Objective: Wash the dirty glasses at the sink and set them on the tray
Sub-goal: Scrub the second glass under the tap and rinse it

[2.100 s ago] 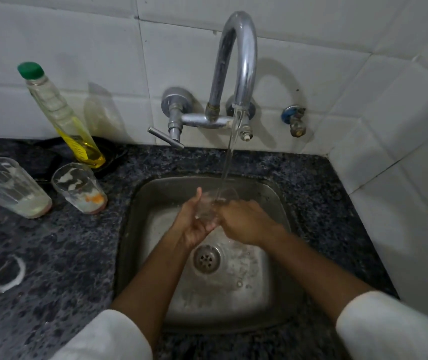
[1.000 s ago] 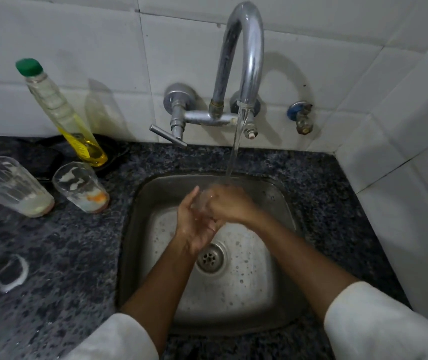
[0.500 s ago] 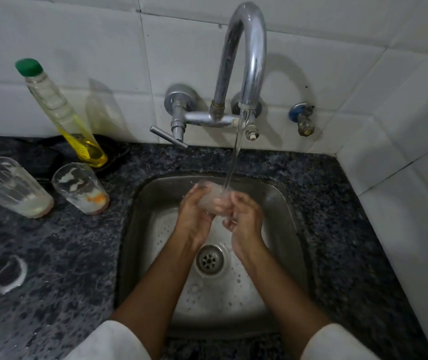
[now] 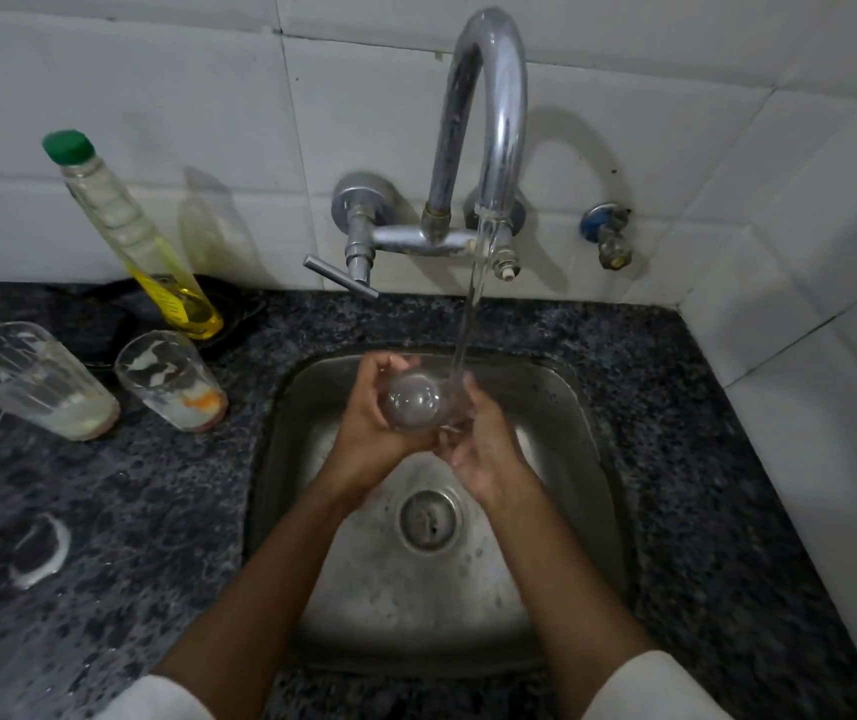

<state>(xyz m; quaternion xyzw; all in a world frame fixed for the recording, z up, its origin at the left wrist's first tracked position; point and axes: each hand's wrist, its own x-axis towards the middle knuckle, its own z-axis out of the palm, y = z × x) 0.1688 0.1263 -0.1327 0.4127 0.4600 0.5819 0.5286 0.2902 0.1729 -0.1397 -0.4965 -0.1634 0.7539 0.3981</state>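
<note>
A clear glass (image 4: 414, 403) is held over the steel sink (image 4: 561, 407), its round base turned toward me, under the running water from the tap (image 4: 489, 122). My left hand (image 4: 369, 423) wraps its left side. My right hand (image 4: 483, 449) cups it from the right and below. Two dirty glasses stand on the dark counter to the left: a tall one (image 4: 26, 379) with whitish residue and a shorter one (image 4: 172, 379) with white and orange residue. No tray is in view.
A soap bottle (image 4: 130, 236) with a green cap and yellow liquid leans against the tiled wall behind the dirty glasses. A white ring mark (image 4: 39, 550) lies on the counter at left. The drain (image 4: 429, 519) sits below my hands. A small valve (image 4: 605, 236) juts from the wall.
The glass has been turned in my hands so its base now faces me. My right hand has shifted from on top of the glass to its right and underside.
</note>
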